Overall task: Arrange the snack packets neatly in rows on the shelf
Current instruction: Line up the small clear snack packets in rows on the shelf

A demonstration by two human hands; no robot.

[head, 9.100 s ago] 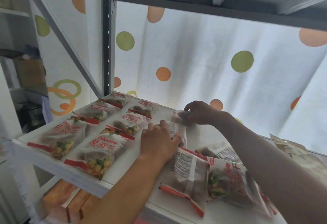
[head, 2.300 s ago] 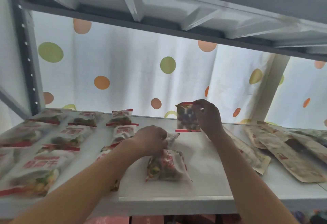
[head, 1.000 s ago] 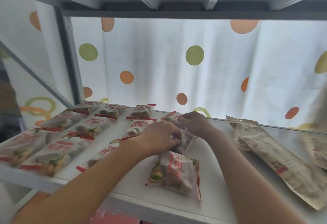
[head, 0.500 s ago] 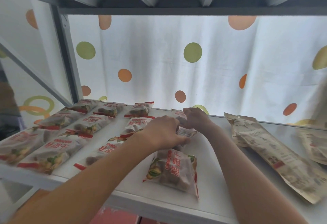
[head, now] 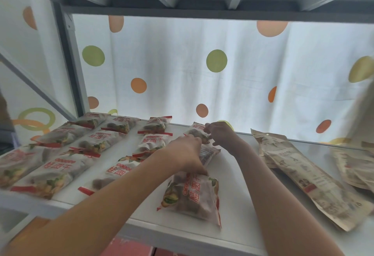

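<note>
**Snack packets on the shelf, fourth row getting filled**

Nearest the front edge of the white shelf [head: 232,213], one snack packet [head: 192,195] is seen lying flat: clear-ish plastic, red lettering, red sealed ends, brownish fruit inside with a green and yellow picture at one end. It's turned so the lettering runs sideways.

Just behind it, a second packet [head: 208,154] is lying back side up, so small print is shown instead of the red logo. It's partly covered by the left hand [head: 186,152], whose fingers are curled down onto it, thumb tip touching the near packet's top edge.

Further back, a third packet [head: 197,132] is being pinched at its right edge by the right hand [head: 220,134], fingers bent around the plastic.

To the left, three tidy rows of the same packets [head: 97,142] are laid out front to back, logos up.

On the right, long brown paper pouches [head: 303,174] are spread loosely. Behind everything, a white curtain with coloured dots [head: 216,61] is hung.
</note>
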